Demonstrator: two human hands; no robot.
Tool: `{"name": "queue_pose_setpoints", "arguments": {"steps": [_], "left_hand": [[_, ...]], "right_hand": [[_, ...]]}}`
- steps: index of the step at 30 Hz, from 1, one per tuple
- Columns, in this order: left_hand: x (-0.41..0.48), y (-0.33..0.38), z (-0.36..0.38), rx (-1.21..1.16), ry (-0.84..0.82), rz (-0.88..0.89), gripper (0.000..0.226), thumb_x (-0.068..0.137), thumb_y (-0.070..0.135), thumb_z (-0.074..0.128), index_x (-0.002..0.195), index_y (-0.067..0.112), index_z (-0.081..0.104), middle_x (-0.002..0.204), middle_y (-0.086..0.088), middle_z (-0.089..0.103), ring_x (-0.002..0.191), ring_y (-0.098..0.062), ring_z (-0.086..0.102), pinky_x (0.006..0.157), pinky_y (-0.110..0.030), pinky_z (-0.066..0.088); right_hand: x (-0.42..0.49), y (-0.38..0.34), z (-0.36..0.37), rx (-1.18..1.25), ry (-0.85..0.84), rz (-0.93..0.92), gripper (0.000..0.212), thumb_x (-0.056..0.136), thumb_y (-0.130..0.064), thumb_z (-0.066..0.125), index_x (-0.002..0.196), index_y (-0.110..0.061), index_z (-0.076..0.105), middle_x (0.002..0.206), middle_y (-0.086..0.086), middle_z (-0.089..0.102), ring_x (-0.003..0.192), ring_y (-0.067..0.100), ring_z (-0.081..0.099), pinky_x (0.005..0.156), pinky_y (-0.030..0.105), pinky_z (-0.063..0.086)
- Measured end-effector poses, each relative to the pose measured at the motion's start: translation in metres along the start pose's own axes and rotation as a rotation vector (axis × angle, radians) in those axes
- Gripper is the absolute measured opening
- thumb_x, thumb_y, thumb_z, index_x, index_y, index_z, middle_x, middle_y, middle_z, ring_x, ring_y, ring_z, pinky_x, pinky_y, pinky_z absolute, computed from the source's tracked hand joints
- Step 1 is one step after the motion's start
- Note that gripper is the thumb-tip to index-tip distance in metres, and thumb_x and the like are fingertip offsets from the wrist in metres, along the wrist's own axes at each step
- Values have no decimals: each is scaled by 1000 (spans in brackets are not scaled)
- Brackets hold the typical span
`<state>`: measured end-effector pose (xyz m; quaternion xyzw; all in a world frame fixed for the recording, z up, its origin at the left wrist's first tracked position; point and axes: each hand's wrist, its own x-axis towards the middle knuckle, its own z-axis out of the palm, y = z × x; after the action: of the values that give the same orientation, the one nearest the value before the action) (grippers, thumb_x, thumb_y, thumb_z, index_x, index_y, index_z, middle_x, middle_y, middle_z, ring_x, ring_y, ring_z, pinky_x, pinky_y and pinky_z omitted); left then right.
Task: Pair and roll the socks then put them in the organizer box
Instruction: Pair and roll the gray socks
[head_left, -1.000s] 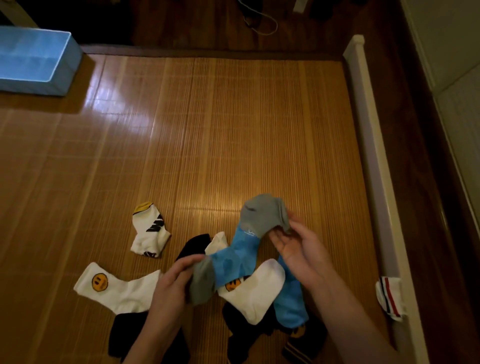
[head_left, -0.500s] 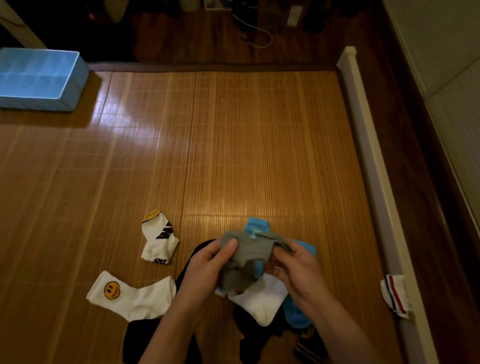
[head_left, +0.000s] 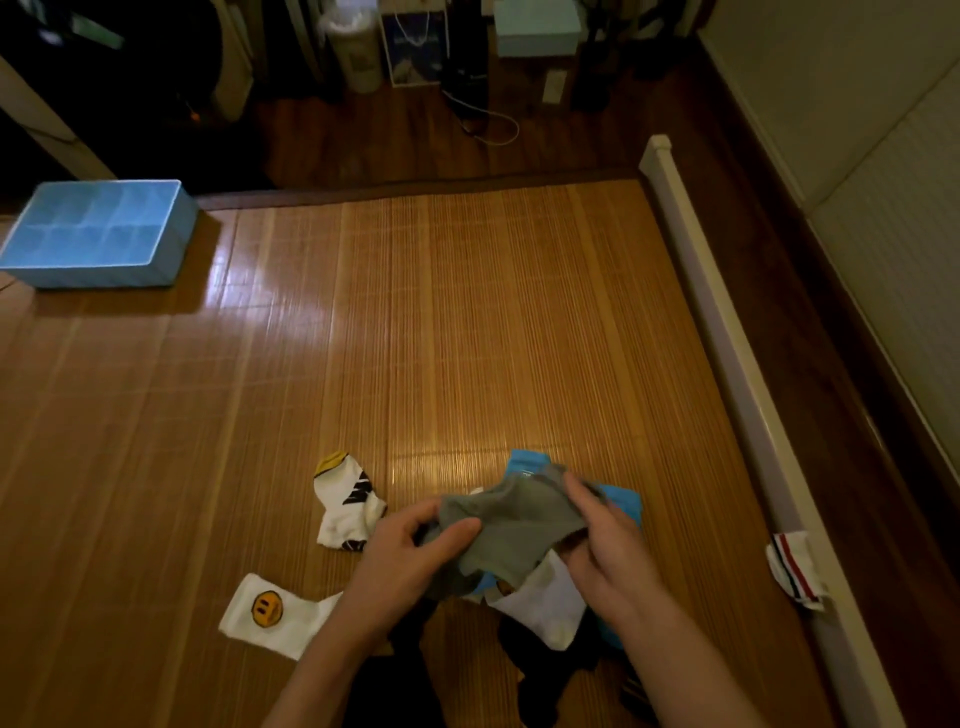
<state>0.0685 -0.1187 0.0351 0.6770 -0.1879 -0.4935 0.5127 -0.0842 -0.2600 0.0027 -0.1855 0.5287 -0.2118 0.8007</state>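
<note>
Okay, head view only. Left hand (head_left: 410, 561) and right hand (head_left: 608, 551) both grip the grey-and-blue sock (head_left: 514, 525), held just above the sock pile at the near edge of the bamboo mat (head_left: 467, 338). The left thumb lies on top of the grey part with the fingers curled beneath. The right fingers are curled over the sock's right end. Under the hands are a white sock (head_left: 550, 605) and black socks (head_left: 545, 660); how many, can't tell. Smiley sock (head_left: 275, 613) lies flat to the left, and the yellow-toed sock (head_left: 345, 501) is just beyond it. Striped sock (head_left: 795, 569) hangs on the rail (head_left: 727, 338) at the right. Blue organizer box (head_left: 104, 273) sits at the far left of the mat, well apart from the socks, compartments showing.
</note>
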Motion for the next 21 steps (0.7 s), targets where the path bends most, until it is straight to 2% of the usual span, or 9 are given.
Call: {"name": "queue_pose_setpoints", "arguments": {"steps": [4, 6, 8, 10, 12, 13, 15, 18, 21], "left_hand": [[-4, 1, 2, -157, 104, -38, 25, 79, 32, 73, 95, 14, 81, 95, -10, 80, 88, -19, 78, 65, -19, 58], [-3, 3, 9, -170, 93, -44, 26, 82, 31, 72, 96, 11, 80, 96, -12, 80, 89, -21, 77, 67, -21, 58], [-3, 7, 16, -174, 72, -44, 26, 85, 32, 71, 97, 11, 80, 97, -14, 79, 89, -24, 77, 68, -24, 59], [0, 10, 20, -172, 98, -48, 27, 86, 34, 71, 96, 11, 80, 96, -14, 79, 90, -27, 77, 71, -32, 62], [4, 11, 23, -180, 135, -62, 26, 89, 31, 71, 100, 8, 79, 99, -16, 78, 97, -33, 75, 86, -47, 62], [5, 12, 24, -193, 144, -70, 24, 91, 28, 71, 102, 7, 78, 101, -17, 78, 100, -35, 74, 92, -51, 59], [8, 14, 25, -216, 157, -85, 25, 90, 29, 71, 102, 8, 78, 101, -17, 78, 102, -36, 74, 95, -52, 57], [10, 15, 24, -254, 149, -112, 32, 92, 36, 65, 100, 9, 79, 101, -19, 77, 99, -32, 74, 89, -44, 58], [11, 12, 18, -304, 124, -128, 29, 99, 27, 59, 101, 6, 79, 104, -15, 78, 93, -21, 75, 78, -29, 59]], "right_hand": [[6, -9, -1, 145, 43, -36, 39, 99, -21, 59, 131, 0, 58, 126, 22, 67, 116, 31, 65, 86, 37, 55], [4, -5, 1, -59, 68, -50, 36, 96, -9, 63, 131, -8, 56, 118, 20, 70, 103, 27, 71, 73, 34, 57], [-3, -2, 3, -440, 79, -171, 42, 93, -1, 60, 125, -28, 56, 116, 12, 70, 92, 14, 73, 66, 26, 58], [-12, -1, 2, -825, -58, -458, 57, 93, -1, 59, 127, -47, 51, 144, 1, 51, 121, 2, 58, 88, 23, 56], [-22, 4, 5, -1051, -342, -667, 75, 88, -1, 62, 140, -52, 42, 161, -14, 23, 145, -3, 26, 109, 22, 41], [-25, 7, 8, -1077, -470, -678, 78, 86, -3, 64, 144, -50, 40, 160, -19, 24, 146, -4, 25, 111, 20, 38], [-27, 10, 12, -1035, -575, -676, 67, 91, -9, 66, 146, -42, 45, 149, -21, 46, 139, -2, 41, 108, 18, 42], [-27, 7, 16, -958, -371, -739, 37, 98, -15, 62, 128, -35, 64, 121, -19, 70, 114, -3, 64, 95, 21, 54], [-21, 0, 14, -956, -141, -768, 27, 98, -17, 62, 105, -43, 68, 94, -21, 74, 89, 0, 70, 77, 23, 58]]}}
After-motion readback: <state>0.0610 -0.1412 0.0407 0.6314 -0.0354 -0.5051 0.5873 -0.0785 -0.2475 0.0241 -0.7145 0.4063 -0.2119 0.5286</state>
